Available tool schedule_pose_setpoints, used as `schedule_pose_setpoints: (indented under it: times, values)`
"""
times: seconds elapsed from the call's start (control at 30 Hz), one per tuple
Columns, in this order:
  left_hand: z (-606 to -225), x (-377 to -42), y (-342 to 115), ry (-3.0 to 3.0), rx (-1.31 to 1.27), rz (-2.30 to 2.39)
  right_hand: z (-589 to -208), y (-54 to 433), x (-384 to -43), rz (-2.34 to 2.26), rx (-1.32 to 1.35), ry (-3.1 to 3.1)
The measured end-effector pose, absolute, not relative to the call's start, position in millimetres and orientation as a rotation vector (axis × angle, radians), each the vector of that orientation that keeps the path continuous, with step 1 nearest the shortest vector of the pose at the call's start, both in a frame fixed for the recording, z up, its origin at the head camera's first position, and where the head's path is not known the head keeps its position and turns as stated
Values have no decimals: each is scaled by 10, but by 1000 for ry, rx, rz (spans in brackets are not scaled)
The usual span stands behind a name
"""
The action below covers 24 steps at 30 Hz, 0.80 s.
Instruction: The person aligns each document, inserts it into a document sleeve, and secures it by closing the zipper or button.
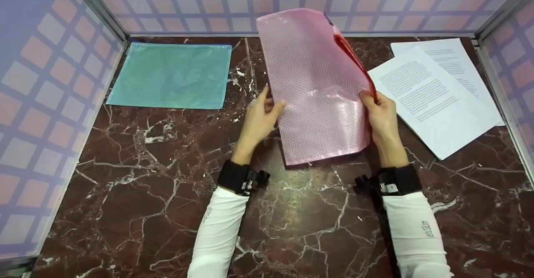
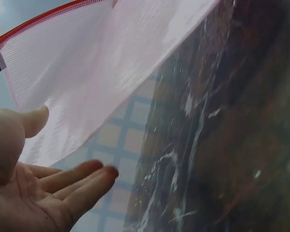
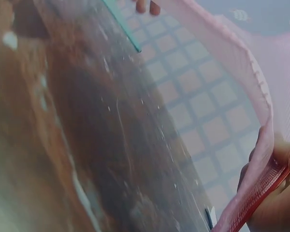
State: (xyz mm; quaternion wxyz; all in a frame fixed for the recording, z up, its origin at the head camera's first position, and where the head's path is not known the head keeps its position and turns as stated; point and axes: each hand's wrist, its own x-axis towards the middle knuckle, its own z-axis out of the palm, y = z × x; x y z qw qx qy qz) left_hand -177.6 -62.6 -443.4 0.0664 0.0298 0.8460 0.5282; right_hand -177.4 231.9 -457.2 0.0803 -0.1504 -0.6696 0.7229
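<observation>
A pink mesh zipper pouch [image 1: 313, 86] is held up above the table, tilted, its red zipper edge on the right. My right hand [image 1: 381, 111] pinches the pouch by that zipper edge, thumb on the front face. In the right wrist view the right hand [image 3: 275, 188] grips the bent pink pouch [image 3: 258, 87] near the red zipper. Beside the pouch's left edge is my left hand [image 1: 260, 117], thumb and fingers apart. The left wrist view shows the left hand [image 2: 43, 183] with extended fingers and the pouch [image 2: 87, 72] behind it; whether the thumb touches it I cannot tell.
A teal mesh pouch [image 1: 171, 75] lies flat at the back left of the dark marble table [image 1: 137, 198]. Printed sheets [image 1: 438, 102] overlap on the right. Checkered panels [image 1: 233, 2] stand along the back and both sides.
</observation>
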Motion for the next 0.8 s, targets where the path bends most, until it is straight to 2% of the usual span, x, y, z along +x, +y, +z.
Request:
schedule_pose_setpoints:
  times: [0.17, 0.4, 0.8]
  values:
    - [-4505, -1778, -553, 2288, 187, 1857, -4611, 2288, -1735, 2210, -513, -1911]
    - [-4468, -1792, -588, 2216, 108, 1999, -4567, 2198, -1715, 2217, -495, -1996]
    - [-4456, -1824, -743, 2478, 62, 1883, -4431, 2292, -1606, 2045, -91, -2457]
